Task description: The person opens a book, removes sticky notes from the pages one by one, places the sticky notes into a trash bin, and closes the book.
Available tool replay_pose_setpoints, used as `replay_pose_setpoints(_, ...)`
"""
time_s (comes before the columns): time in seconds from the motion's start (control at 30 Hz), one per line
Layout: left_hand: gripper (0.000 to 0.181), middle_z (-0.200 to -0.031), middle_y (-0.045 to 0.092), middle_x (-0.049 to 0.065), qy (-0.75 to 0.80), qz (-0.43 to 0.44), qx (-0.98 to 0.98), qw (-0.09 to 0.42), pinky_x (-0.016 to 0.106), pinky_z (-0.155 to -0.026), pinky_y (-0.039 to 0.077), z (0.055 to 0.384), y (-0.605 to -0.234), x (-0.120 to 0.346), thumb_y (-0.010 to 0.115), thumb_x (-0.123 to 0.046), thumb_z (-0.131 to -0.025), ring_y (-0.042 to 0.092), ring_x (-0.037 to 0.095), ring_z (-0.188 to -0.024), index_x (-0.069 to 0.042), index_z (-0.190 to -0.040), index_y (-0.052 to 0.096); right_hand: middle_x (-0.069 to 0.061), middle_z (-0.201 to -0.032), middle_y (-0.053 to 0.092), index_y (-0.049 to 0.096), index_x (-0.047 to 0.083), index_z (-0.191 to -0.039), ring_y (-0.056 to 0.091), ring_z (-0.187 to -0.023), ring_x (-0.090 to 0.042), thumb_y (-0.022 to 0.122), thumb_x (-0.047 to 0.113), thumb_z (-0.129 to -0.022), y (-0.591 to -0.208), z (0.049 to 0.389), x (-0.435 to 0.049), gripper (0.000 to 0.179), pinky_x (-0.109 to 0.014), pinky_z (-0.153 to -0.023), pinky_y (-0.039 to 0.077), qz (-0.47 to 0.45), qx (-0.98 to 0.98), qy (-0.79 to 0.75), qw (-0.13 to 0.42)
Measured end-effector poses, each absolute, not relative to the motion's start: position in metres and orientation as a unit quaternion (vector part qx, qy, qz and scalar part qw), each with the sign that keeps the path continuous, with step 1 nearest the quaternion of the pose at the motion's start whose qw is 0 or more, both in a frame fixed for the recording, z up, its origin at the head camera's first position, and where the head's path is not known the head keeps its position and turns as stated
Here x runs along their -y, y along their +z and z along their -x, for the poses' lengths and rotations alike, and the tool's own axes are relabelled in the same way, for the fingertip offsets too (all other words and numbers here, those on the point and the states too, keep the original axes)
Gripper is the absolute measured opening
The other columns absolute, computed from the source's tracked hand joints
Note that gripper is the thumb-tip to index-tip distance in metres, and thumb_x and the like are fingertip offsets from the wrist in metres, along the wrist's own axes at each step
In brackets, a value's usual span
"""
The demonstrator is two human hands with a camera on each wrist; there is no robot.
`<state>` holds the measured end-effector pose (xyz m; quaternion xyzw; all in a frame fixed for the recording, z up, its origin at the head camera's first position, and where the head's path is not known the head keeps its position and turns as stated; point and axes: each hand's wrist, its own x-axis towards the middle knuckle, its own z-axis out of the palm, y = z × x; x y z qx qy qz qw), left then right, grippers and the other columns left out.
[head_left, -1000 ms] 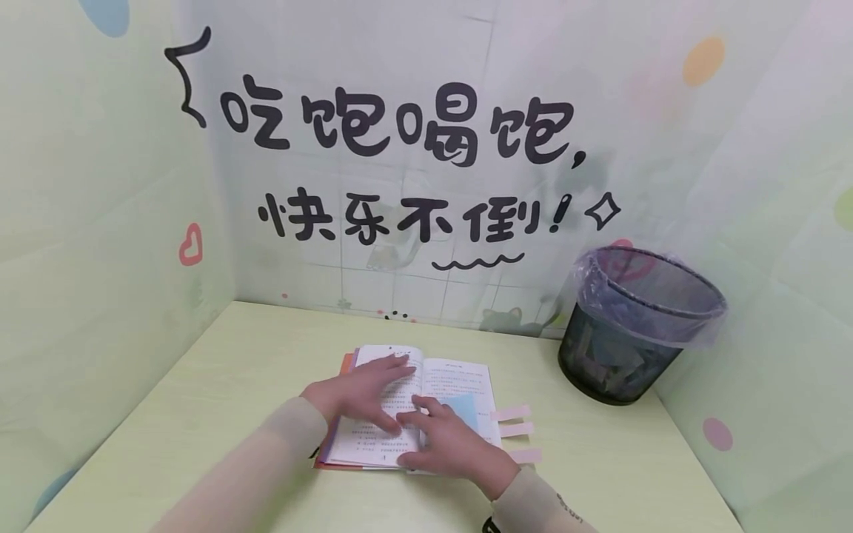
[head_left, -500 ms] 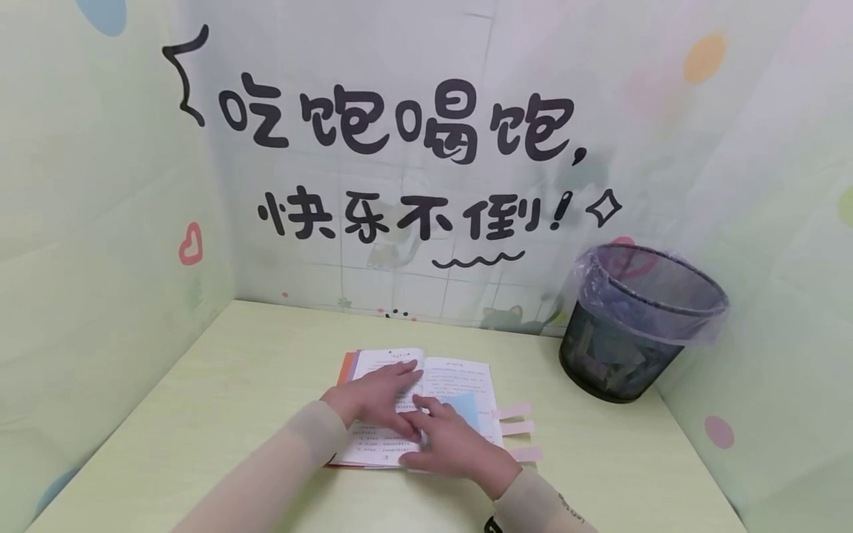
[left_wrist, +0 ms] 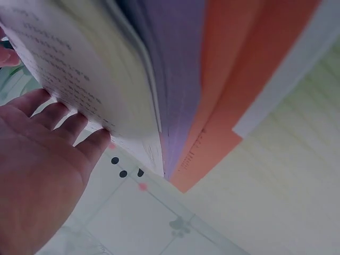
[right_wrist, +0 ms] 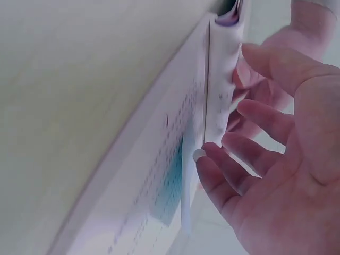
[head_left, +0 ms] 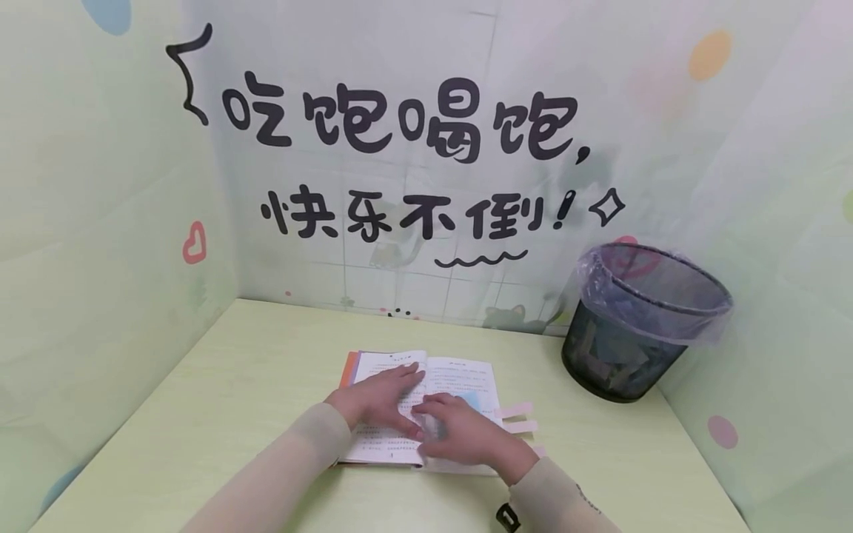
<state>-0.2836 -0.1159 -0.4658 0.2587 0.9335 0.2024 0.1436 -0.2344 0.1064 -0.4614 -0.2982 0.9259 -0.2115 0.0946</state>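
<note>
An open book (head_left: pixel 460 374) lies on the table, with printed text on both pages. My left hand (head_left: pixel 376 400) rests on the left page, its spread fingertips pressing near the gutter. The left wrist view shows those fingertips on the page, beside the purple endpaper (left_wrist: pixel 175 69) and the orange cover (left_wrist: pixel 226 69). Over the right page is my right hand (head_left: pixel 466 433), fingers loosely bent and nothing pinched between them. Partly hidden behind it, a blue sticky note (head_left: pixel 470 400) lies on that page. In the right wrist view, a thin pale strip (right_wrist: pixel 186 196) stands up beside the blue note (right_wrist: pixel 169 186).
Several pink tabs (head_left: pixel 516 410) stick out from the book's right edge. A black mesh wastebasket (head_left: pixel 616 355) with a clear liner stands at the back right. A printed curtain wall (head_left: pixel 400 289) closes off the back of the table (head_left: pixel 220 400).
My left hand has slid right across the left page toward the gutter. My right hand has shifted right over its page and covers more of the blue note and the lowest pink tab.
</note>
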Motion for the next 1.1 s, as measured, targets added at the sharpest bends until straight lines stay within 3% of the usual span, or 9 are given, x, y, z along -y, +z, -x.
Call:
replay_pose_setpoints(0.3,0.117,-0.184,0.027,0.002,0.197,-0.239,-0.939,0.149,0.056,-0.137,0.029,0.284,-0.465,0.114,0.091,-0.067,-0.080,0.027,0.032,-0.170,-0.018,-0.172,0.038,-0.015,-0.140,0.067,0.071,0.008,-0.138,0.064,-0.132,-0.035,0.075,0.027,-0.102,-0.459,0.257,-0.131,0.042,-0.057,-0.117,0.054,0.159,-0.966,-0.205,0.020)
replay_pose_setpoints(0.47,0.117,-0.184,0.027,0.003,0.200,-0.236,-0.938,0.156,0.056,-0.138,0.028,0.284,-0.464,0.113,0.092,-0.065,-0.080,0.026,0.033,-0.170,-0.018,-0.173,0.037,-0.010,-0.118,0.070,0.073,0.006,-0.133,0.066,-0.102,-0.024,0.075,0.028,-0.102,-0.462,0.264,-0.143,0.038,-0.048,-0.097,0.062,0.080,-0.980,-0.180,0.022)
replay_pose_setpoints(0.63,0.117,-0.184,0.027,0.002,0.203,-0.233,-0.938,0.156,0.056,-0.138,0.027,0.284,-0.465,0.113,0.092,-0.065,-0.080,0.026,0.033,-0.171,-0.019,-0.173,0.037,-0.004,-0.096,0.070,0.074,0.007,-0.120,0.060,-0.082,-0.017,0.078,0.025,-0.103,-0.463,0.264,-0.147,0.025,-0.038,-0.078,0.058,0.068,-0.981,-0.180,0.035)
replay_pose_setpoints(0.8,0.118,-0.184,0.026,0.001,0.202,-0.229,-0.939,0.157,0.055,-0.138,0.027,0.285,-0.466,0.113,0.092,-0.066,-0.080,0.025,0.032,-0.171,-0.020,-0.173,0.036,0.001,-0.086,0.067,0.074,0.012,-0.105,0.057,-0.077,-0.015,0.076,0.020,-0.103,-0.463,0.264,-0.147,0.009,-0.033,-0.073,0.052,0.078,-0.981,-0.175,0.021)
replay_pose_setpoints(1.1,0.119,-0.184,0.026,0.001,0.203,-0.231,-0.938,0.158,0.054,-0.138,0.027,0.285,-0.468,0.112,0.092,-0.065,-0.079,0.024,0.031,-0.171,-0.020,-0.173,0.036,0.002,-0.082,0.063,0.071,0.013,-0.098,0.057,-0.076,-0.016,0.077,0.017,-0.101,-0.461,0.260,-0.149,0.007,-0.031,-0.072,0.050,0.085,-0.979,-0.186,0.024)
